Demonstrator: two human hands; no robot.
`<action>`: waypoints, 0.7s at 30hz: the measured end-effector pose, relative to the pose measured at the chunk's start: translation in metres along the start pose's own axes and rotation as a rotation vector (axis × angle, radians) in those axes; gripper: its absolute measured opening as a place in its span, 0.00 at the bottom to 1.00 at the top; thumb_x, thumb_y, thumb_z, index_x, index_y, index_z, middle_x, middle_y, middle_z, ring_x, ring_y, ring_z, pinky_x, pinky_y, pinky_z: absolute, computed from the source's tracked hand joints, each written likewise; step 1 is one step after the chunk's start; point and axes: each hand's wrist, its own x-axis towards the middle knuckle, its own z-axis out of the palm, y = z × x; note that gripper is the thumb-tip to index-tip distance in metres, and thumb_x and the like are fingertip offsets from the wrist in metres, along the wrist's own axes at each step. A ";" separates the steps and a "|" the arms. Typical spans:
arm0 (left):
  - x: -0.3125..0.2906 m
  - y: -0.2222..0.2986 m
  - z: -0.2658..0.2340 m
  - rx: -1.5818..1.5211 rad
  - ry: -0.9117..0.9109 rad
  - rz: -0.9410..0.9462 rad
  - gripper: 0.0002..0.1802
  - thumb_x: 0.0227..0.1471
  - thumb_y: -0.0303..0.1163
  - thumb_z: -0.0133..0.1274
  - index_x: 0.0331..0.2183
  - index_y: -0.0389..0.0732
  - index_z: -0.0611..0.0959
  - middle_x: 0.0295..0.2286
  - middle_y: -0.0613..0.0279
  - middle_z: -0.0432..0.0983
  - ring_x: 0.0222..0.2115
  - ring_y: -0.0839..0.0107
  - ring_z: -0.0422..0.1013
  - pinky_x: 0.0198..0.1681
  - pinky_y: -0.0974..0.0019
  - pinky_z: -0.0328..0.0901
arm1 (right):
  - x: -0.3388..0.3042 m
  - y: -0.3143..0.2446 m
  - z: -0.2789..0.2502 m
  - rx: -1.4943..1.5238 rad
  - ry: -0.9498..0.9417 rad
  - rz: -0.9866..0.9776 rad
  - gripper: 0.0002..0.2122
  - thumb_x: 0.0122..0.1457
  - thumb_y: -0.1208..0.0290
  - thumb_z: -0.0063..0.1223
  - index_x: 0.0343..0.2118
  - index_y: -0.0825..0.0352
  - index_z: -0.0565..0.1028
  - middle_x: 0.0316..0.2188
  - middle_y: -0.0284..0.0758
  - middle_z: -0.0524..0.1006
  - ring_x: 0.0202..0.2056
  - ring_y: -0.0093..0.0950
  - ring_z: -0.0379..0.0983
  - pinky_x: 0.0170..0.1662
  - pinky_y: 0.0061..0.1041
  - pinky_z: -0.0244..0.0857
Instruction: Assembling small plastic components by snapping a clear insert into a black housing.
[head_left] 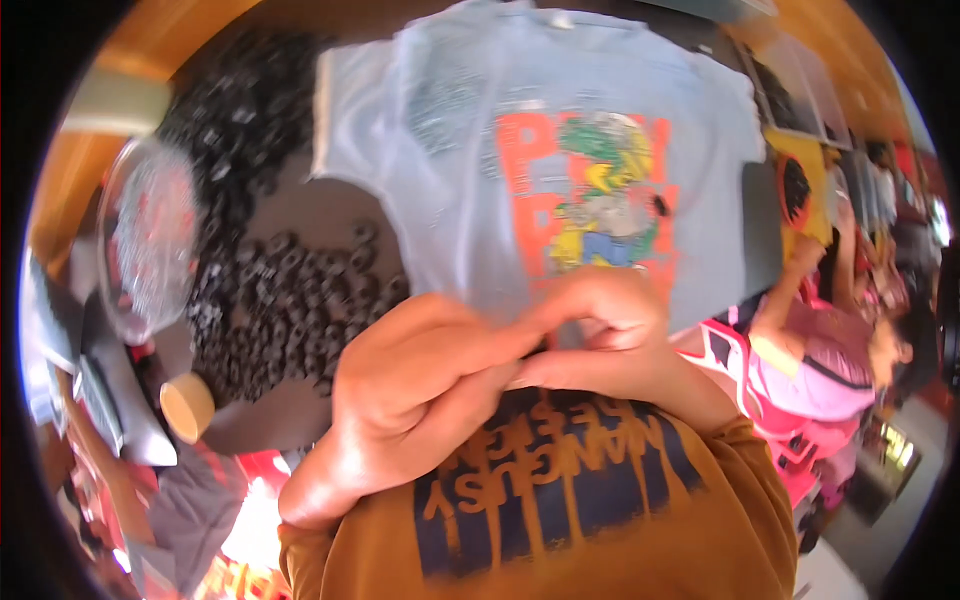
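My left hand [425, 385] and my right hand [605, 335] meet close in front of my chest, fingertips touching. Both are closed in a pinch. A speck of something dark shows between them, mostly hidden by the fingers, and I cannot make out what it is. Just beyond them a light blue T-shirt [450, 185] with an orange, green and yellow print lies spread on the dark table. To the left of the shirt, many small black ring-like pieces [290, 300] are heaped near my left hand.
Further back sits another heap of shiny black pieces [235, 120]. A clear oval plastic container [150, 235] and a small tan round tub [187, 408] stand at the left. A person in pink [815, 365] works at the right, beside a yellow surface with a red dish of black pieces [795, 192].
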 end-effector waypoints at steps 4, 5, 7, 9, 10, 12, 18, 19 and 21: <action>-0.008 -0.005 0.010 0.108 0.108 0.032 0.14 0.41 0.15 0.57 0.34 0.35 0.84 0.27 0.59 0.75 0.25 0.69 0.69 0.28 0.70 0.63 | -0.002 0.000 0.000 -0.084 -0.019 -0.045 0.12 0.45 0.71 0.69 0.31 0.67 0.77 0.25 0.32 0.78 0.24 0.20 0.73 0.26 0.19 0.64; -0.011 -0.006 0.011 0.138 0.141 -0.004 0.13 0.40 0.16 0.55 0.33 0.35 0.84 0.27 0.57 0.74 0.26 0.68 0.68 0.30 0.70 0.62 | -0.002 0.005 0.003 -0.049 0.003 -0.033 0.12 0.46 0.69 0.69 0.31 0.67 0.77 0.24 0.32 0.77 0.24 0.21 0.73 0.26 0.19 0.64; -0.019 -0.008 0.016 0.094 0.206 -0.022 0.12 0.43 0.18 0.51 0.33 0.33 0.83 0.29 0.56 0.71 0.28 0.69 0.66 0.33 0.70 0.61 | -0.003 0.004 0.007 0.030 0.012 -0.002 0.13 0.47 0.67 0.68 0.30 0.67 0.76 0.23 0.31 0.76 0.23 0.21 0.73 0.25 0.20 0.64; -0.018 -0.008 0.018 0.123 0.179 0.029 0.11 0.48 0.25 0.51 0.35 0.33 0.82 0.31 0.56 0.70 0.29 0.68 0.66 0.34 0.69 0.61 | -0.006 0.000 0.007 0.062 0.012 0.022 0.13 0.47 0.66 0.68 0.29 0.66 0.76 0.20 0.29 0.74 0.22 0.20 0.71 0.23 0.20 0.61; -0.022 -0.010 0.016 0.069 0.155 0.020 0.13 0.52 0.31 0.50 0.37 0.33 0.81 0.32 0.57 0.69 0.29 0.71 0.64 0.33 0.71 0.58 | -0.005 0.000 0.007 0.051 0.026 0.021 0.13 0.47 0.66 0.68 0.29 0.66 0.76 0.20 0.29 0.74 0.22 0.20 0.71 0.23 0.20 0.61; -0.024 -0.013 0.017 0.054 0.135 0.041 0.24 0.58 0.46 0.47 0.42 0.32 0.79 0.35 0.58 0.67 0.27 0.75 0.59 0.29 0.74 0.54 | -0.005 -0.003 0.006 0.097 0.003 0.065 0.13 0.47 0.66 0.68 0.29 0.66 0.75 0.18 0.28 0.71 0.19 0.17 0.67 0.22 0.19 0.58; -0.023 -0.014 0.017 0.409 0.048 0.180 0.28 0.57 0.47 0.47 0.47 0.32 0.77 0.37 0.53 0.68 0.33 0.65 0.65 0.35 0.65 0.60 | -0.009 -0.002 0.004 0.255 0.025 0.097 0.10 0.50 0.71 0.66 0.31 0.66 0.75 0.20 0.23 0.70 0.22 0.13 0.64 0.24 0.16 0.57; -0.024 -0.016 0.017 0.528 0.048 0.243 0.26 0.56 0.45 0.50 0.47 0.33 0.77 0.37 0.52 0.68 0.33 0.62 0.65 0.35 0.62 0.61 | -0.009 0.000 0.006 0.279 0.015 0.107 0.10 0.50 0.72 0.65 0.32 0.67 0.75 0.21 0.23 0.70 0.23 0.12 0.64 0.25 0.16 0.57; -0.024 -0.018 0.017 0.516 0.044 0.266 0.27 0.54 0.45 0.52 0.47 0.31 0.77 0.35 0.51 0.68 0.31 0.59 0.65 0.34 0.58 0.61 | -0.008 -0.001 0.007 0.309 -0.004 0.137 0.10 0.50 0.73 0.65 0.33 0.67 0.75 0.21 0.24 0.70 0.24 0.13 0.64 0.26 0.16 0.57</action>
